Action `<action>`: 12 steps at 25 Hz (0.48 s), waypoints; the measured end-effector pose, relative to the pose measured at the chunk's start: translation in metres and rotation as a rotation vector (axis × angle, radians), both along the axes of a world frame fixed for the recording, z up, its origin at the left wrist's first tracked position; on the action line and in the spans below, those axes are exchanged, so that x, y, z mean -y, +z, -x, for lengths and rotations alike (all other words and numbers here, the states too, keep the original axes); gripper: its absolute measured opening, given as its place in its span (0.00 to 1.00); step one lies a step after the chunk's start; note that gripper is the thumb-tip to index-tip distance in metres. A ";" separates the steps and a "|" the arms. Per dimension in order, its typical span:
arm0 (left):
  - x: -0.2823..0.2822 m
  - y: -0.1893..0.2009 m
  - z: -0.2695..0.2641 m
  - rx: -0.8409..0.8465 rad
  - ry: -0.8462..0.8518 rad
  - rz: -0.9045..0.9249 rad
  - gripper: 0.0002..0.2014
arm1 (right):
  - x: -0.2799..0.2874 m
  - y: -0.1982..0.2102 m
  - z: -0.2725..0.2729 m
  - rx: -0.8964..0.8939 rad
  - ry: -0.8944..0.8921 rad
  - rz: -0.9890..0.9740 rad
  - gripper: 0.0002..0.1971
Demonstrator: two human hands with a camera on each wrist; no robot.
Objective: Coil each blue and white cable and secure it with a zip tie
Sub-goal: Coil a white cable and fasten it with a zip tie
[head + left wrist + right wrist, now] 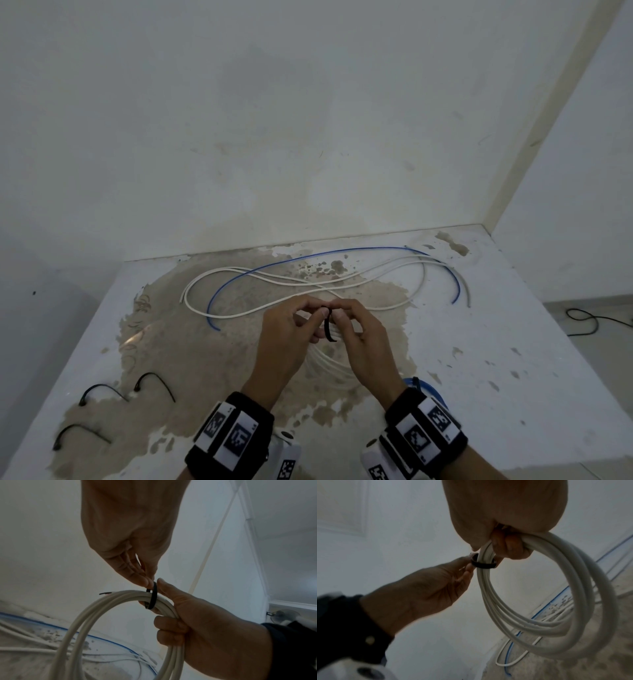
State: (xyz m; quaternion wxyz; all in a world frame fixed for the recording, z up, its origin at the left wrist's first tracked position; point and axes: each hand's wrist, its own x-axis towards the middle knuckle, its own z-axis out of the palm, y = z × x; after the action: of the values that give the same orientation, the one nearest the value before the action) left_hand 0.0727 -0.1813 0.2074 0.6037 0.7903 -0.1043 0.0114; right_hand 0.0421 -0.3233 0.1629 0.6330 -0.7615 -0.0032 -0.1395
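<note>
A coil of white cable (565, 628) hangs above the table in my right hand (508, 543), whose fingers curl round the bundled strands. A black zip tie (153, 597) is looped round those strands just beside that grip. My left hand (137, 574) pinches the tie's upper end between thumb and fingertips, against the right thumb. In the head view both hands meet over the table's middle, left hand (287, 339) and right hand (363, 339), with the zip tie (328, 325) between them and the white coil (325, 363) mostly hidden beneath.
Loose white cables (274, 275) and a long blue cable (308, 258) sprawl across the back of the stained table (479, 359). A blue coil (428, 387) lies by my right wrist. Three spare black zip ties (102, 389) lie at the front left. Walls close the back and right.
</note>
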 end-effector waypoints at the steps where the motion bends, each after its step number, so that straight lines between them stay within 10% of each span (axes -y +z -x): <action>1: -0.002 0.000 0.000 -0.021 -0.007 0.007 0.04 | 0.000 0.002 -0.001 -0.010 0.031 -0.025 0.09; 12: -0.013 0.037 -0.013 0.166 -0.079 -0.092 0.05 | 0.011 0.018 -0.009 -0.354 0.315 -0.355 0.14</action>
State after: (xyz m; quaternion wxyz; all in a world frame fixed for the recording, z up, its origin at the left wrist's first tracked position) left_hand 0.0857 -0.1685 0.2446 0.5560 0.8088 -0.1855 0.0483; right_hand 0.0512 -0.3342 0.1810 0.7607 -0.6416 0.0136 0.0973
